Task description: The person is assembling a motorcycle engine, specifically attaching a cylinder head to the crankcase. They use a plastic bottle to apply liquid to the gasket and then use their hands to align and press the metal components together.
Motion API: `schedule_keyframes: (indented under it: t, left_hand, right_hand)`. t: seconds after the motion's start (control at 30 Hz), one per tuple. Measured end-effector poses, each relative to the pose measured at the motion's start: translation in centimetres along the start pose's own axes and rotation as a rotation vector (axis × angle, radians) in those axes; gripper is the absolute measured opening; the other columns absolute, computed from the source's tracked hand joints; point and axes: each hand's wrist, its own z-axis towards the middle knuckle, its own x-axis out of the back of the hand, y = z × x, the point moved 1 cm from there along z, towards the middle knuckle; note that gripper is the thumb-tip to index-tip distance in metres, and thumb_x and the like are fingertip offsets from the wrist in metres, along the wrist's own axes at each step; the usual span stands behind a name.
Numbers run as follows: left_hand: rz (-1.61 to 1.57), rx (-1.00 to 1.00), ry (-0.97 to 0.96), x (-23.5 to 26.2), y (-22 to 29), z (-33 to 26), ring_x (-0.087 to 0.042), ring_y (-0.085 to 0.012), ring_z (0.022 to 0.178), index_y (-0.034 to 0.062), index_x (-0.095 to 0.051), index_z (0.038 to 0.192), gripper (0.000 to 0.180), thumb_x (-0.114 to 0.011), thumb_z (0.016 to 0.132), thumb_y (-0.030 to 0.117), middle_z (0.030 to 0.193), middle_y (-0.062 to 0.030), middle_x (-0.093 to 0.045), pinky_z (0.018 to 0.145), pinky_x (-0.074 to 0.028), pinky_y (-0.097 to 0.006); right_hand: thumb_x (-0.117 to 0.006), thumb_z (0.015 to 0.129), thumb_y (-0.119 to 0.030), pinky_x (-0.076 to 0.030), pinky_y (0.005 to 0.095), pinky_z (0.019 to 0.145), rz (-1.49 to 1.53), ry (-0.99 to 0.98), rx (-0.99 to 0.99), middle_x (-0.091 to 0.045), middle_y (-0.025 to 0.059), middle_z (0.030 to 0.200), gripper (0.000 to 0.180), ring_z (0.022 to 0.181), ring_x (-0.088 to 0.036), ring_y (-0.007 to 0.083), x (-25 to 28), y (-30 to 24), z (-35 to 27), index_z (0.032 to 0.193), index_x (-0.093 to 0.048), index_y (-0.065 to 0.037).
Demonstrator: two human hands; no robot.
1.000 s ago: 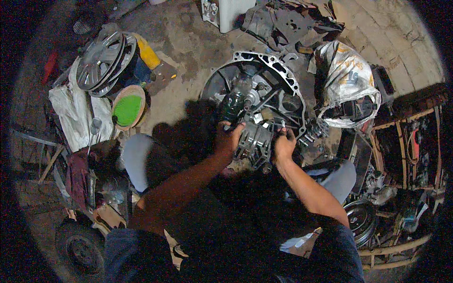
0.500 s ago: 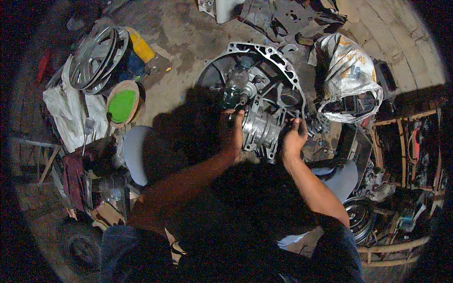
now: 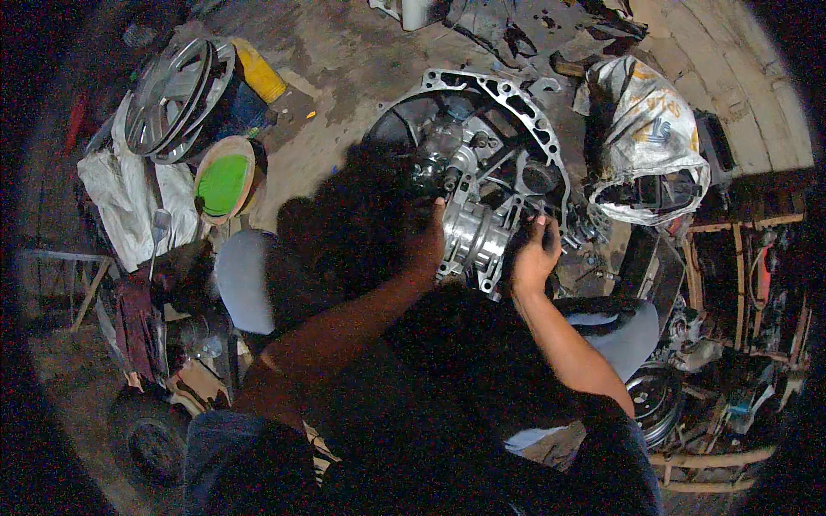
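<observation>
A large grey metal gearbox housing (image 3: 508, 99) lies on the dirt floor in front of me, its round bell end facing away. A shiny aluminium casing part (image 3: 471, 234) sits at its near end. My left hand (image 3: 428, 241) grips the left side of this casing part. On the part's right side my right hand (image 3: 532, 255) holds it, fingers curled over the edge. Both forearms reach up from the lower edge. My dark shadow covers the housing's left part.
A white printed sack (image 3: 647, 138) lies right of the housing. At the left are hubcaps (image 3: 168, 96), a yellow can (image 3: 255, 73), a green-lidded pot (image 3: 224, 182) and a white cloth (image 3: 129, 206). Wooden crates with parts (image 3: 740, 284) stand at the right. A wheel rim (image 3: 656, 400) lies lower right.
Both hands have shifted up and apart along the casing part. My view has moved closer over the housing.
</observation>
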Motion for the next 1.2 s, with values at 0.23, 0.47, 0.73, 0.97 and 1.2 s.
schedule_keyframes:
  t: [0.23, 0.47, 0.73, 0.97, 1.2]
  left_hand:
    - [0.162, 0.027, -0.248, 0.4, 3.6, 0.1, -0.057, -0.0348, 0.125, 0.0015, -0.055, 0.14, 0.047, -0.046, 0.108, 0.034, 0.136, -0.0188, -0.062, 0.108, -0.041, -0.042]
    - [-0.028, 0.178, -0.368, 1.3, 1.7, 0.1, -0.054, -0.03, 0.131, 0.003, -0.049, 0.148, 0.051, -0.052, 0.107, 0.034, 0.143, -0.0171, -0.057, 0.111, -0.039, -0.039]
    - [0.164, -0.016, -0.308, 3.2, 3.6, -2.2, -0.056, -0.0266, 0.127, 0.005, -0.051, 0.147, 0.053, -0.058, 0.105, 0.036, 0.14, -0.0169, -0.059, 0.109, -0.041, -0.036]
    - [0.111, 0.039, -0.296, 3.4, 3.4, -2.1, -0.058, -0.0216, 0.118, 0.0069, -0.055, 0.143, 0.049, -0.062, 0.103, 0.034, 0.131, -0.0123, -0.063, 0.105, -0.044, -0.035]
    - [0.011, 0.082, -0.412, 3.7, 4.6, -2.0, -0.058, -0.0202, 0.117, 0.0089, -0.053, 0.145, 0.05, -0.064, 0.102, 0.033, 0.13, -0.0107, -0.063, 0.104, -0.044, -0.034]
  right_hand:
    - [-0.059, 0.105, -0.032, -0.042, 0.0337, 0.098, 0.028, -0.111, -0.14, -0.068, 0.0101, 0.104, 0.038, 0.099, -0.057, 0.0211, 0.6, -1.0, -0.3, 0.115, -0.064, 0.004]
    - [-0.068, 0.098, -0.019, -0.049, 0.0353, 0.093, -0.193, -0.354, 0.424, -0.072, 0.016, 0.1, 0.023, 0.098, -0.067, 0.0276, 0.6, -7.2, 0.8, 0.103, -0.07, 0.004]
    - [-0.073, 0.092, -0.014, -0.053, 0.0417, 0.088, -0.575, -1.029, 0.53, -0.073, 0.022, 0.101, 0.023, 0.094, -0.069, 0.0407, 1.6, -11.7, -0.4, 0.108, -0.072, 0.002]
    - [-0.073, 0.09, -0.012, -0.048, 0.0465, 0.097, -0.612, -1.145, 0.248, -0.069, 0.0218, 0.114, 0.024, 0.108, -0.062, 0.0412, 1.6, -11.8, -2.7, 0.111, -0.071, -0.001]
    - [-0.068, 0.084, -0.003, -0.052, 0.0531, 0.093, -0.712, -1.186, 0.644, -0.069, 0.0242, 0.11, 0.037, 0.105, -0.065, 0.045, 1.0, -9.5, -3.5, 0.121, -0.064, -0.005]
